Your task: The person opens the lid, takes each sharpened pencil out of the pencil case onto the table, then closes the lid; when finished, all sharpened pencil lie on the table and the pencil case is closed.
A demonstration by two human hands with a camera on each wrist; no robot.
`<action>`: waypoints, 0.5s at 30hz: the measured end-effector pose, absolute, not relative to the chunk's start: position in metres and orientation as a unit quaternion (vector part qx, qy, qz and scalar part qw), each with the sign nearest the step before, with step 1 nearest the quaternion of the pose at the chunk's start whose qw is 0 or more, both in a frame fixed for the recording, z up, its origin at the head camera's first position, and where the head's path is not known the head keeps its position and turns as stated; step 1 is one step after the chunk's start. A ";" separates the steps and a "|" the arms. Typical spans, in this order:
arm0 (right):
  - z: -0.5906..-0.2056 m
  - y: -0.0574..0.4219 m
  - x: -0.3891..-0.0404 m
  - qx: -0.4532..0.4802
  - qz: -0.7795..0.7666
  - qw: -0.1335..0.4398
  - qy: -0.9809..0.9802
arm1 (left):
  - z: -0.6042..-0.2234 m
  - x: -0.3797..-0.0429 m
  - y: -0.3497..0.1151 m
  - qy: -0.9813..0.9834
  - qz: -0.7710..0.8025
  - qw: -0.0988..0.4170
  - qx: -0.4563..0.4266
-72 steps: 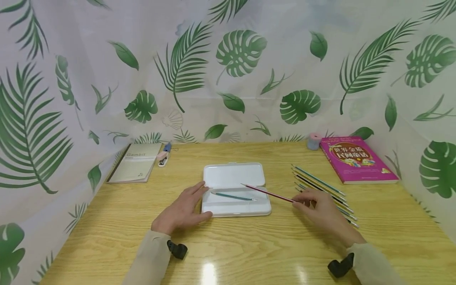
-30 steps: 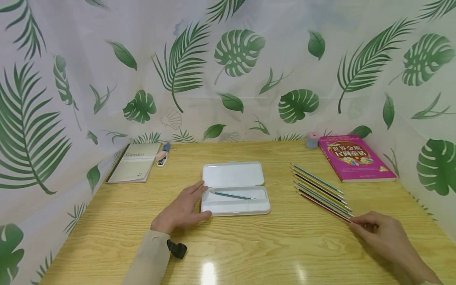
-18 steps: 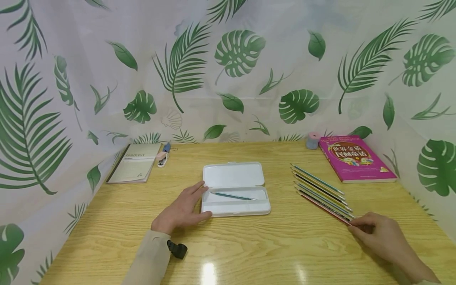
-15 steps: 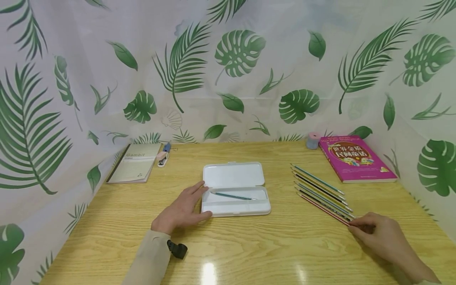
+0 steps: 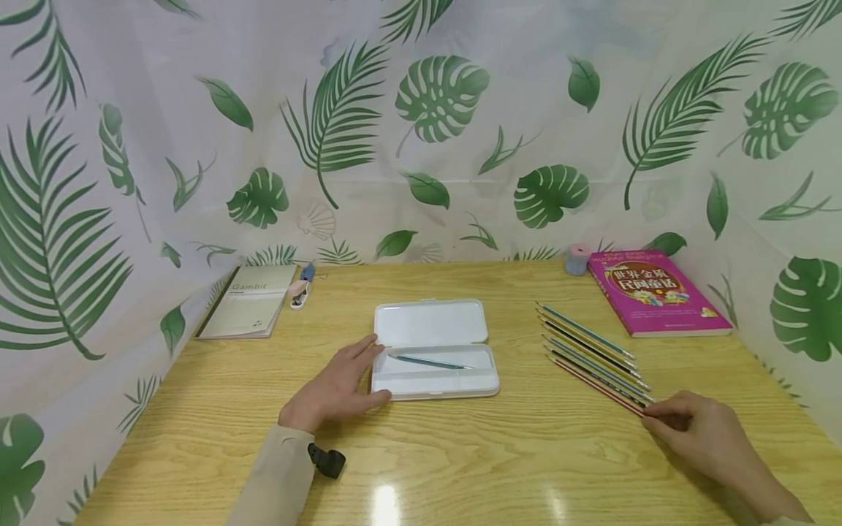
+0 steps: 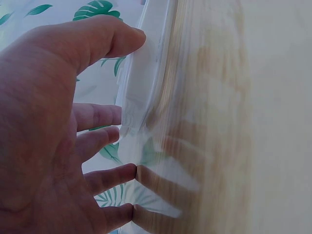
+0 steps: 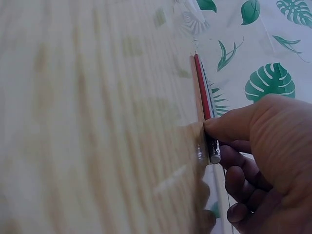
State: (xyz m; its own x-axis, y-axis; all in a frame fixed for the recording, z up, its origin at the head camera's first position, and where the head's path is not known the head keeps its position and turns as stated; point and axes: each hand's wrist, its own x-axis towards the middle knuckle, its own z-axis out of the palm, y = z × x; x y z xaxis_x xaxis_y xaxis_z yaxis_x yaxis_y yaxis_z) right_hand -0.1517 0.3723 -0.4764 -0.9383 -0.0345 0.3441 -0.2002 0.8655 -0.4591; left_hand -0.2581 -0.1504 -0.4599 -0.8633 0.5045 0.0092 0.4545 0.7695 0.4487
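In the head view my right hand (image 5: 700, 435) pinches the rear end of a red pencil (image 5: 595, 386) between thumb and finger. That pencil lies on the table at the near side of a slanted row of pencils (image 5: 588, 343), tips pointing to the back left. The right wrist view shows the thumb on the end of the red pencil (image 7: 205, 97), the other fingers curled. My left hand (image 5: 337, 387) lies with extended fingers at the left side of an open white pencil case (image 5: 434, 387), thumb at its front corner. One teal pencil (image 5: 430, 361) lies inside the case.
At the back left lie a beige notebook (image 5: 250, 301) and a small pink-and-white stapler (image 5: 300, 290) with a blue item (image 5: 307, 271). A pink book (image 5: 661, 292) is at the back right, beside a pink-and-blue cylinder (image 5: 577, 260). A leaf-patterned cloth hangs behind the table.
My right hand has carried the red pencil from beside the case to the right and down to the pencil row. Lately it shifted slightly toward me. My left hand stayed put.
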 end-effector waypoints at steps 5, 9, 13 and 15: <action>-0.475 0.373 -0.151 0.062 0.257 0.164 -0.950 | -0.460 -0.258 -0.150 0.939 0.225 0.055 0.255; -0.472 0.371 -0.152 0.056 0.258 0.159 -0.951 | -0.461 -0.258 -0.151 0.939 0.226 0.052 0.254; -0.467 0.368 -0.155 0.062 0.256 0.162 -0.951 | -0.462 -0.258 -0.151 0.939 0.225 0.052 0.253; -0.465 0.366 -0.157 0.077 0.257 0.174 -0.947 | -0.461 -0.259 -0.151 0.940 0.225 0.052 0.253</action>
